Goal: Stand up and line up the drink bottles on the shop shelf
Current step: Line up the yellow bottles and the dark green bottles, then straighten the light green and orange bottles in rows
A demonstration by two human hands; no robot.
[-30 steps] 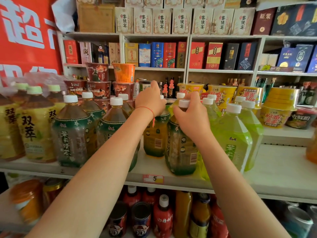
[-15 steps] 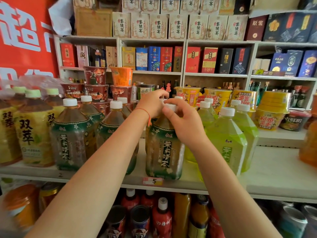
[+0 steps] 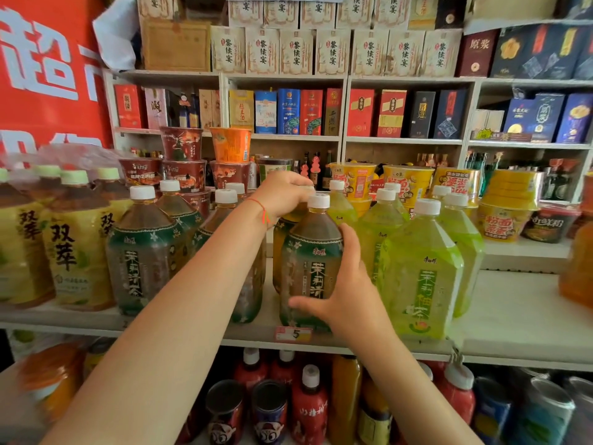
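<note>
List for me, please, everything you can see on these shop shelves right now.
dark tea bottles: at least six, brown with green labels, shelf middle
green bottles: about six, lime, right of them
yellow bottles: several, far left
noodle cups: red, orange, yellow, behind the bottles
boxes: many, red, blue, cream, upper shelves
cans and red bottles: lower shelf
price tag: one, shelf edge
left hand: on a rear bottle's top
right hand: against the front tea bottle
</note>
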